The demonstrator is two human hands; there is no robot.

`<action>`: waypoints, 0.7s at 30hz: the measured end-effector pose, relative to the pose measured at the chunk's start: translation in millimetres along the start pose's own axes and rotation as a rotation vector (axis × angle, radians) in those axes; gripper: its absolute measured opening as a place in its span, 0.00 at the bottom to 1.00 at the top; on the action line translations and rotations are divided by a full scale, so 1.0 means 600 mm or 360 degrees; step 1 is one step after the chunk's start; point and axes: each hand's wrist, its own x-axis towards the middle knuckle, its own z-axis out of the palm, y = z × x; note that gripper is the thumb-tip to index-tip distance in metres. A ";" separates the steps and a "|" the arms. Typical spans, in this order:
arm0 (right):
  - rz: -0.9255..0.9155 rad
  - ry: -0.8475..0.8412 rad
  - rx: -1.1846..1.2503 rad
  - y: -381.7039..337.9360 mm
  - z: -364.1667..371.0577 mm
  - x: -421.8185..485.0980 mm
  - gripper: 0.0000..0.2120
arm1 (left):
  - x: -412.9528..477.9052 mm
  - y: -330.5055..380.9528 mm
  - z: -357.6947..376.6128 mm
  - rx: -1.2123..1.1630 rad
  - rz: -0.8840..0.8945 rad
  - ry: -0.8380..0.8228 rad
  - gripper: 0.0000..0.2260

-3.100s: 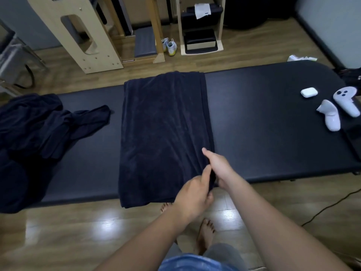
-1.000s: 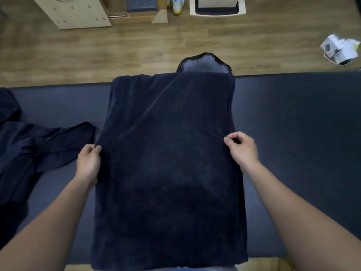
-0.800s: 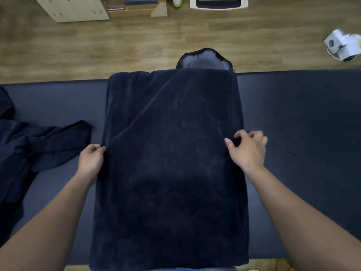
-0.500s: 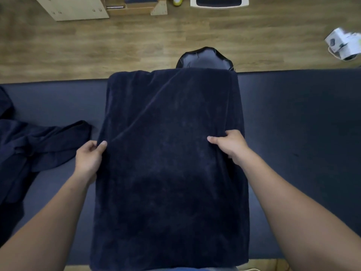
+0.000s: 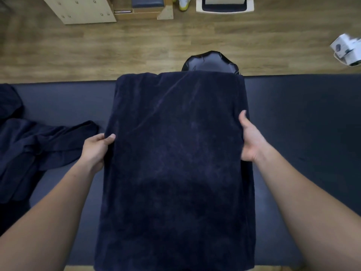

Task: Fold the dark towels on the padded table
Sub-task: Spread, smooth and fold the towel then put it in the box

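A dark navy towel (image 5: 175, 163) lies spread across the padded table (image 5: 302, 124), hanging over its near and far edges. My left hand (image 5: 95, 149) grips the towel's left edge about halfway along, thumb on top and fingers tucked under the cloth. My right hand (image 5: 251, 139) holds the right edge at a similar height, thumb up along the edge and fingers hidden under the towel. A crumpled heap of other dark towels (image 5: 29, 151) lies on the table at the left.
A black round stool seat (image 5: 211, 62) stands just beyond the table's far edge, partly covered by the towel. Wooden furniture (image 5: 82, 10) and shoes (image 5: 183, 2) sit on the wood floor behind. A white box (image 5: 347, 48) lies on the floor at the right.
My right hand left the top of the towel and moved out to its right edge, taking hold with fingers underneath. My left hand kept its grip on the left edge.
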 end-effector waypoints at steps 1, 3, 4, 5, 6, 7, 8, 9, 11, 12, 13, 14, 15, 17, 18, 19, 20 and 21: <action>-0.0056 0.0031 -0.0072 -0.009 -0.003 -0.002 0.29 | -0.002 0.002 -0.001 -0.0021 0.0010 0.0043 0.05; -0.0279 0.0223 -0.0102 -0.022 -0.016 0.000 0.18 | -0.003 0.004 -0.005 -0.0060 0.0049 0.0123 0.06; -0.0387 0.0322 -0.0088 -0.024 -0.021 0.005 0.15 | -0.003 0.007 -0.005 -0.0090 0.0056 0.0144 0.06; -0.0456 0.0396 -0.0071 -0.023 -0.024 0.010 0.13 | -0.002 0.009 -0.005 -0.0127 0.0046 0.0154 0.06; -0.0487 0.0438 -0.0080 -0.019 -0.024 0.017 0.12 | 0.000 0.011 -0.001 -0.0156 0.0020 0.0148 0.07; -0.0477 0.0463 -0.0097 -0.014 -0.024 0.024 0.12 | 0.002 0.013 0.003 -0.0164 -0.0015 0.0113 0.07; -0.0440 0.0479 -0.0120 -0.010 -0.022 0.032 0.14 | 0.003 0.016 0.009 -0.0141 -0.0056 0.0055 0.07; -0.0377 0.0477 -0.0099 -0.010 -0.019 0.039 0.16 | 0.004 0.020 0.013 -0.0106 -0.0086 -0.0019 0.04; -0.0234 0.0393 0.0033 -0.019 -0.012 0.040 0.21 | 0.005 0.032 0.023 -0.0044 -0.0133 -0.0159 0.06; -0.0174 0.0351 0.0073 -0.026 -0.011 0.040 0.22 | 0.009 0.039 0.026 -0.0032 -0.0156 -0.0212 0.10; -0.0117 0.0314 0.0049 -0.030 -0.007 0.038 0.21 | 0.011 0.047 0.026 -0.0056 -0.0173 -0.0266 0.11; -0.0078 0.0285 -0.0043 -0.032 -0.004 0.035 0.19 | 0.014 0.053 0.024 -0.0116 -0.0198 -0.0340 0.12; -0.0042 0.0226 -0.0134 -0.033 -0.001 0.033 0.20 | 0.016 0.059 0.021 -0.0210 -0.0228 -0.0419 0.14; 0.0034 0.0082 -0.0288 -0.035 0.008 0.027 0.24 | 0.019 0.062 0.014 -0.0388 -0.0301 -0.0491 0.14; 0.0049 0.0080 -0.0353 -0.036 0.011 0.029 0.26 | 0.023 0.062 0.011 -0.0433 -0.0326 -0.0502 0.14; 0.0042 0.0097 -0.0395 -0.038 0.014 0.032 0.26 | 0.026 0.061 0.007 -0.0433 -0.0342 -0.0513 0.14; -0.0009 0.0171 -0.0422 -0.041 0.018 0.033 0.26 | 0.029 0.061 0.008 -0.0391 -0.0347 -0.0520 0.13; -0.0100 0.0258 -0.0376 -0.045 0.022 0.036 0.25 | 0.030 0.063 0.011 -0.0303 -0.0341 -0.0530 0.11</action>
